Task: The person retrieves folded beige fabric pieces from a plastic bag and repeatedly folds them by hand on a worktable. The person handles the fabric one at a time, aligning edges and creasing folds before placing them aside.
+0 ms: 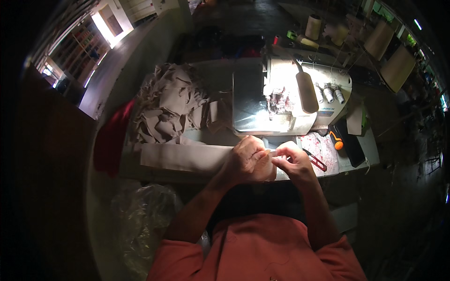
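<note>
While both hands meet at the table's near edge: the person pinches one end of a long beige fabric strip (180, 157) just in front of the sewing machine (286, 96).
Left hand (247, 161): fingers curled and closed over the strip's end, thumb pressing it down.
Right hand (291, 161): fingertips pinched on a small pale fold of the same end, touching the left hand's fingers.
Strip position: it lies flat along the front of the table (370, 145), running leftward from the hands, below the heap of beige cut pieces (171, 105).
Nearby: red-handled thread snips (318, 160) just right of the right hand; an orange-handled tool (335, 140) beyond them; thread cones (379, 40) behind the machine.
Risk, as I judge it: the fold could slip or skew if either pinch loosens, since the strip's long free length may drag on it.
Second risk: the loose heap sits close and could catch the strip's edge.
</note>
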Available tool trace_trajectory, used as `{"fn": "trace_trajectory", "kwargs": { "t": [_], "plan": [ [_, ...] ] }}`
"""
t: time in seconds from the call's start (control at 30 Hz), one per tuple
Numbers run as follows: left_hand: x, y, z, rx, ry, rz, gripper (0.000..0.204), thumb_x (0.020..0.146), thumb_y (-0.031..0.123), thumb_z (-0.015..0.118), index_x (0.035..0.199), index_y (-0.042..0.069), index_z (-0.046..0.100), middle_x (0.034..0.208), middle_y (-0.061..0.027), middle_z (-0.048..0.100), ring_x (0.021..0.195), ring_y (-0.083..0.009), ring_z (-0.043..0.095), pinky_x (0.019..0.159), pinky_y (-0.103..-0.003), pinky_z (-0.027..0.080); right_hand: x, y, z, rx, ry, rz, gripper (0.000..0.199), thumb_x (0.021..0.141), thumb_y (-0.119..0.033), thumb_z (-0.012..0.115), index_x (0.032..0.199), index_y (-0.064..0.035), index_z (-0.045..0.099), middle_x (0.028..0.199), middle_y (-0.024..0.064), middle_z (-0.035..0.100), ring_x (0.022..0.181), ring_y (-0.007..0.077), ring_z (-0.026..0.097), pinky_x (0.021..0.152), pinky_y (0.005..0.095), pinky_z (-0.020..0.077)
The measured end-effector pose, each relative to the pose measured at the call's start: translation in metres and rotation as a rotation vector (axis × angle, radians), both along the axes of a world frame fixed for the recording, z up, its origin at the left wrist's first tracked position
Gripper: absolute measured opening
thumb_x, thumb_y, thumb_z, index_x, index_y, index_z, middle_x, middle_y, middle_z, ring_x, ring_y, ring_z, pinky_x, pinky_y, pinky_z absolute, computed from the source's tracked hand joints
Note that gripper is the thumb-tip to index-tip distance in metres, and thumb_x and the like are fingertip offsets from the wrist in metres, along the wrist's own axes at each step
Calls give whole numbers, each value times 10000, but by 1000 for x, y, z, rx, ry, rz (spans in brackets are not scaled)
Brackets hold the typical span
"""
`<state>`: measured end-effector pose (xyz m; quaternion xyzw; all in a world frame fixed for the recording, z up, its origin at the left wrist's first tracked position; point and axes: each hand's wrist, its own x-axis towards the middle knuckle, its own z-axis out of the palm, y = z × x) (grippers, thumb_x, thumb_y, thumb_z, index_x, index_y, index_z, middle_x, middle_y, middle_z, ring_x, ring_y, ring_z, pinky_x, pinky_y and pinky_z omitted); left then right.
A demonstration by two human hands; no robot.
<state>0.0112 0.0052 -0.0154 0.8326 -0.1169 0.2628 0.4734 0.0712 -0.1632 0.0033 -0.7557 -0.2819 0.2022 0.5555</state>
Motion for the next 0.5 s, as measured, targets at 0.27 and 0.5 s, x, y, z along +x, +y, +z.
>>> {"fn": "trace_trajectory", "kwargs": {
  "t": [0.27,0.5],
  "plan": [
    [-76,-18,7,-834,380,-445,335,783,274,551,1027,78,431,1006,-130,504,907,-294,501,755,-415,425,-23,25,50,381,298,53,123,783,-68,562,871,2,512,752,74,610,724,124,577,664,253,451],
    [-96,126,14,-1613,-458,307,438,872,321,407,1168,-2,407,1155,-129,465,1079,-245,439,947,-368,311,-18,8,29,482,589,-96,193,825,-120,481,924,44,498,775,118,579,661,196,604,585,321,520]
  ]
}}
